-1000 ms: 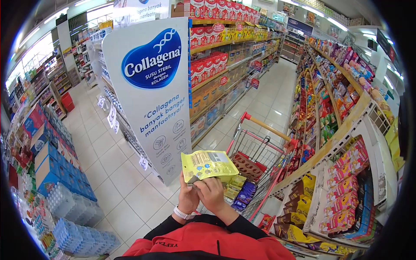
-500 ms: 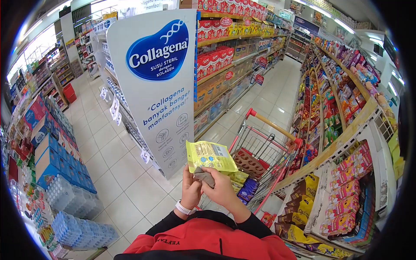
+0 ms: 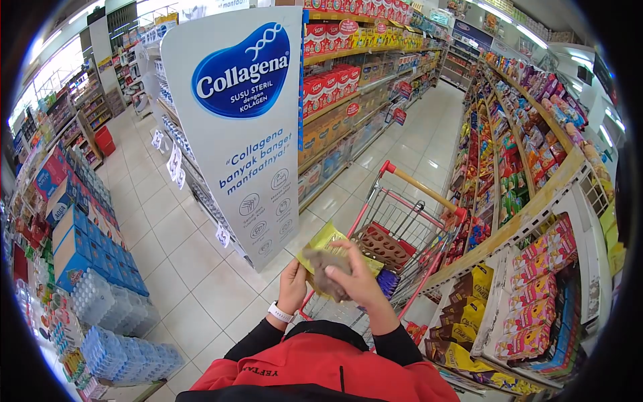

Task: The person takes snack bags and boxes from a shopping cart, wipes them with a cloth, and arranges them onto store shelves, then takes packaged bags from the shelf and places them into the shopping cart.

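Observation:
A yellow pouch (image 3: pixel 324 237) is tilted in front of my chest, above the near end of the shopping cart. My left hand (image 3: pixel 292 288) is closed on its near left edge, a white watch on that wrist. My right hand (image 3: pixel 362 280) is wrapped round a grey-brown cloth (image 3: pixel 327 268), which lies across the pouch's face and covers much of it. The cloth is smeared by motion. Under the right hand, a purple package (image 3: pixel 387 283) shows in the cart.
The shopping cart (image 3: pixel 425 187) stands just ahead, its red-and-yellow handle on the far side. A tall Collagena display (image 3: pixel 248 154) rises at the left. Shelves of snacks (image 3: pixel 519 134) line the right. Blue boxes and bottle packs (image 3: pixel 120 295) are stacked at the lower left.
My right hand has moved right and up with the cloth, which is now spread over the pouch instead of bunched at its near edge. The pouch has turned and is more covered.

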Demonstrator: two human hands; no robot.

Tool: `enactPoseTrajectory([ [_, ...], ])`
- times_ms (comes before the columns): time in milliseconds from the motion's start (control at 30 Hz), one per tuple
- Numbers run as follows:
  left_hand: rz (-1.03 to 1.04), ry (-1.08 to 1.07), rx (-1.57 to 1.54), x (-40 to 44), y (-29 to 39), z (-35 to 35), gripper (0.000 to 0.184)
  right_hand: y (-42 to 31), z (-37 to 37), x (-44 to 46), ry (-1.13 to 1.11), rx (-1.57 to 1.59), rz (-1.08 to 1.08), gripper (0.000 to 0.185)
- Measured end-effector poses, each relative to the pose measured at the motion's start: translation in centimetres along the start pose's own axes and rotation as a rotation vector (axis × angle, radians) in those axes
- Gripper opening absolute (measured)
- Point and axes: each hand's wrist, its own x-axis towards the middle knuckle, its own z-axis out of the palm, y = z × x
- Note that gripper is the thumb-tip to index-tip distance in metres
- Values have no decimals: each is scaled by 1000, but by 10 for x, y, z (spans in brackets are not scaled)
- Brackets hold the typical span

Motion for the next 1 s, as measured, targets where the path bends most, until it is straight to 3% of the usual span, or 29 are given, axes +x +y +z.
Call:
enactPoseTrajectory([
  [67, -99, 55, -168, 2, 0, 2, 31, 14, -5, 11, 228, 104, -264, 48],
  [133, -106, 33, -159, 1, 3, 3, 30, 28, -4, 18, 260, -23, -335, 47],
  [200, -113, 7, -149, -3, 12, 8, 30, 25, 14, 26, 198, -865, -694, 55],
  [267, 51, 14, -104, -9, 26, 19, 30, 29, 28, 31, 208, -850, -600, 57],
  [333, 9, 44, -226, -6, 20, 19, 30, 31, 35, 35, 203, -817, -419, 61],
  [433, -119, 21, -265, -10, 2, -2, 31, 28, 31, 44, 291, -811, -403, 57],
  [600, -38, -50, -185, -16, 18, 2, 36, 35, 9, 67, 470, -679, -398, 53],
  [633, -46, -81, -156, -17, 19, 1, 38, 42, 7, 74, 525, -608, -525, 49],
  [767, -115, -87, -347, -19, 25, 1, 38, 42, 0, 78, 487, -596, -416, 42],
  [933, -212, 6, -512, -24, 16, -12, 35, 80, -33, 88, 445, -802, -299, 36],
  [1000, -174, 78, -505, -21, 19, -22, 32, 100, -54, 89, 478, -854, -342, 37],
])
